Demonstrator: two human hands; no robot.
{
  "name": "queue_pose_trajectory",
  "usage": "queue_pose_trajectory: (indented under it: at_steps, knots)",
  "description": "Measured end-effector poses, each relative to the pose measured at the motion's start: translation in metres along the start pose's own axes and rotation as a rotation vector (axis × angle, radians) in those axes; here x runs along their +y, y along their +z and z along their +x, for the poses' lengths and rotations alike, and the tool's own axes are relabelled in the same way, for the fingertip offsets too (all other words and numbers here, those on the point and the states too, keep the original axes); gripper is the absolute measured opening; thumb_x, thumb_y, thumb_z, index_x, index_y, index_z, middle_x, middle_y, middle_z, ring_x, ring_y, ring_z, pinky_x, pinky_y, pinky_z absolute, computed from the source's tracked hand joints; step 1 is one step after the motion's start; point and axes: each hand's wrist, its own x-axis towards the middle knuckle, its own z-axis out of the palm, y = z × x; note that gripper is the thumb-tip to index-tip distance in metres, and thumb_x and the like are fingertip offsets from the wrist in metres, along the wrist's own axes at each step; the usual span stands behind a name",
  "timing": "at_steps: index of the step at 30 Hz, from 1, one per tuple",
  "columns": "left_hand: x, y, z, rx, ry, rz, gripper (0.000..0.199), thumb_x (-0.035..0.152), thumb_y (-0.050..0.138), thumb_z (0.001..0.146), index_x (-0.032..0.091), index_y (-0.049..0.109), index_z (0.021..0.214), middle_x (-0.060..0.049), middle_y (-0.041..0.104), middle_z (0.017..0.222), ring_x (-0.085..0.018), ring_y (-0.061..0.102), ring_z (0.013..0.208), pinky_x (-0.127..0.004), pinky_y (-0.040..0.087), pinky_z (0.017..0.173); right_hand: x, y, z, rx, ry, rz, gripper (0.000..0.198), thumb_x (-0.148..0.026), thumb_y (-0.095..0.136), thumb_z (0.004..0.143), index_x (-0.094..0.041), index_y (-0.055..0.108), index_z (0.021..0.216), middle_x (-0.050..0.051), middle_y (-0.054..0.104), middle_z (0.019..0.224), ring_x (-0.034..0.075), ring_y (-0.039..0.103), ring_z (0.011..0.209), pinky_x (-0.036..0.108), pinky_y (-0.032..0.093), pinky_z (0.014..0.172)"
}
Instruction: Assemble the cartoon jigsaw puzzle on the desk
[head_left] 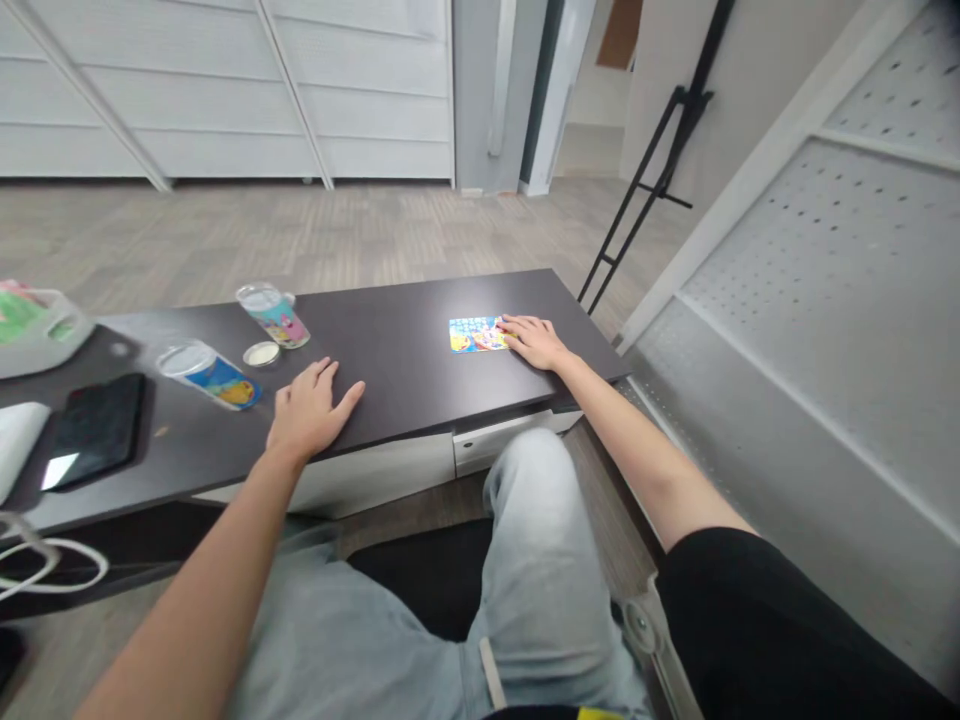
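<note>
On the dark table (390,340) lies a small, colourful printed card (471,337), mostly blue and yellow. The fingers of my right hand (531,340) rest stretched out over its right end and cover part of it. My left hand (307,408) lies palm down near the front edge, its fingers apart and nothing in it. Just beyond that hand are a round white lid (262,354) and two clear containers with cartoon prints: a pink and teal one (283,322) and a blue and yellow one (222,383).
At the far left a white basket (46,350) holds green and pink things. Nearer are a black tablet-like device (97,430), a white object (19,440) and a white cable (67,565). Drawers (487,445) sit under the tabletop; a perforated panel (825,300) stands on the right.
</note>
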Motion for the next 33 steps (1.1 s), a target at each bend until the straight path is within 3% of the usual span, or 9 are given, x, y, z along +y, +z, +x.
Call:
queue_pose_trajectory:
  at_steps: [3,5,8,19,22,24,26,30,33]
  knots:
    - [0.000,-0.002,0.002,-0.008,0.003,0.026,0.103,0.084,0.029,0.114,0.016,0.054,0.187,-0.034,0.044,0.205,-0.052,0.040,0.196,-0.085,0.034,0.155,0.039,-0.017,0.014,0.062,0.060,-0.009,0.055,-0.048,0.055,0.136,-0.042,0.076,0.186,0.006,0.057,0.207,0.041,0.051,0.192,0.074,0.038,0.159]
    - [-0.001,-0.002,0.002,-0.007,0.002,0.043,0.102,0.086,0.027,0.115,0.018,0.053,0.186,-0.034,0.045,0.205,-0.053,0.042,0.195,-0.085,0.036,0.154,0.059,-0.026,0.025,0.116,0.079,-0.016,0.045,-0.048,0.071,0.134,-0.035,0.081,0.176,0.014,0.067,0.198,0.042,0.066,0.178,0.073,0.054,0.149]
    - [-0.002,-0.002,0.002,-0.008,0.000,0.065,0.103,0.089,0.022,0.116,0.018,0.053,0.185,-0.034,0.047,0.204,-0.052,0.043,0.194,-0.084,0.038,0.153,0.082,-0.035,0.042,0.180,0.090,-0.018,0.050,-0.050,0.091,0.125,-0.025,0.081,0.167,0.016,0.078,0.175,0.035,0.083,0.148,0.062,0.074,0.125]
    - [-0.003,0.000,0.004,-0.012,-0.021,0.106,0.104,0.088,0.022,0.115,0.019,0.055,0.186,-0.034,0.049,0.203,-0.052,0.045,0.194,-0.083,0.042,0.150,0.123,-0.049,0.086,0.253,0.115,0.122,0.053,-0.048,0.092,0.125,-0.022,0.079,0.169,0.016,0.080,0.170,0.035,0.085,0.141,0.061,0.077,0.119]
    - [-0.001,0.000,0.004,-0.009,-0.024,0.098,0.102,0.085,0.024,0.116,0.018,0.054,0.186,-0.033,0.048,0.204,-0.052,0.044,0.194,-0.084,0.041,0.150,0.121,-0.049,0.085,0.321,0.102,0.187,0.043,-0.045,0.087,0.127,-0.022,0.081,0.163,0.016,0.081,0.173,0.034,0.080,0.150,0.068,0.067,0.133]
    - [0.000,-0.001,0.003,-0.007,-0.025,0.087,0.100,0.085,0.025,0.116,0.019,0.054,0.186,-0.033,0.048,0.204,-0.052,0.043,0.194,-0.083,0.041,0.151,0.117,-0.048,0.080,0.380,0.099,0.231,0.027,-0.039,0.076,0.130,-0.022,0.083,0.150,0.015,0.082,0.178,0.028,0.069,0.158,0.072,0.045,0.148]
    - [0.001,-0.002,0.003,-0.003,-0.025,0.075,0.098,0.083,0.025,0.117,0.020,0.055,0.185,-0.032,0.049,0.204,-0.050,0.044,0.194,-0.082,0.040,0.152,0.110,-0.046,0.071,0.420,0.102,0.263,0.020,-0.036,0.067,0.129,-0.024,0.081,0.137,0.014,0.081,0.182,0.023,0.059,0.159,0.071,0.028,0.153]
    - [0.005,-0.003,0.000,0.019,-0.022,0.042,0.099,0.083,0.031,0.113,0.023,0.059,0.186,-0.030,0.053,0.202,-0.048,0.046,0.194,-0.078,0.039,0.156,0.091,-0.040,0.043,0.416,0.116,0.278,0.024,-0.053,0.077,0.118,-0.029,0.075,0.120,0.019,0.075,0.187,0.025,0.056,0.158,0.069,0.029,0.149]
    - [0.010,-0.001,-0.009,0.062,-0.041,0.013,0.099,0.086,0.032,0.111,0.034,0.060,0.190,-0.021,0.057,0.201,-0.044,0.046,0.194,-0.073,0.037,0.160,0.071,-0.036,0.015,0.378,0.123,0.276,0.038,-0.069,0.085,0.108,-0.033,0.073,0.110,0.022,0.072,0.189,0.030,0.056,0.158,0.072,0.031,0.147]
